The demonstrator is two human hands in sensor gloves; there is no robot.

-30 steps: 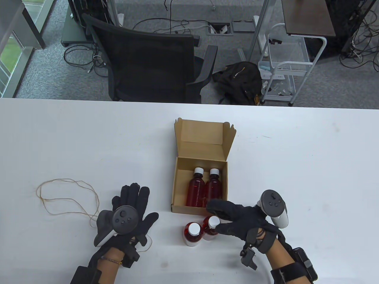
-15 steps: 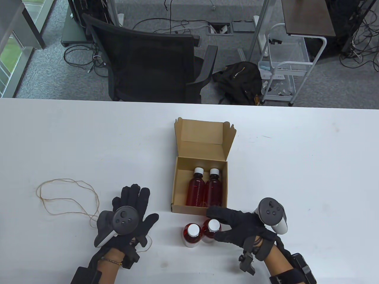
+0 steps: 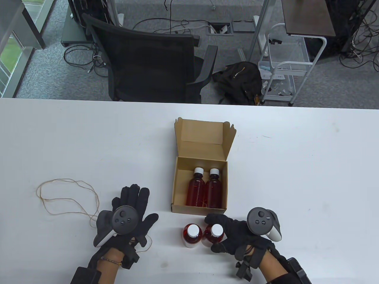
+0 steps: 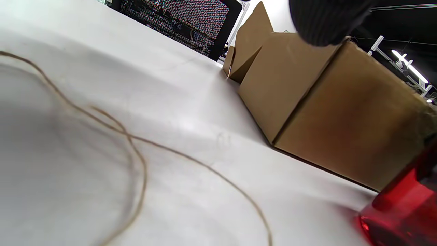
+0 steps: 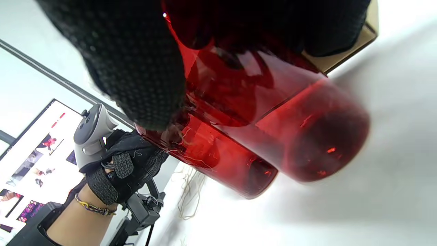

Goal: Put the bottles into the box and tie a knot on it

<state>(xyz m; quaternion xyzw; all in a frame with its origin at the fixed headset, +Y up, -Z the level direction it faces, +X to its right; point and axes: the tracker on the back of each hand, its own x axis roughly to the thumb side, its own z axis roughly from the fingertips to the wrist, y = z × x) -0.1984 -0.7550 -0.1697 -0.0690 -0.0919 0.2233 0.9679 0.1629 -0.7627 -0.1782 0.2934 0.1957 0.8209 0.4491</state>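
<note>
string loops 8 o'clock on table | cardboard box 2 o'clock | red bottle 4 o'clock | gloved fingertip 1 o'clock

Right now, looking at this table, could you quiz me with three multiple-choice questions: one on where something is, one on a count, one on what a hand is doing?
1. Where does the string lie?
A. inside the box
B. on the table, by the left hand
C. round a bottle

2. How many bottles lie in the box?
A. none
B. two
C. four

3. What is the right hand doing?
A. gripping a bottle outside the box
B. resting flat
C. pulling the string

Answers: 1 B, its loops sit on the table beside the left hand. 2 B, two red bottles lie side by side inside. 3 A, its fingers curl round the right standing bottle, next to the other standing bottle.
</note>
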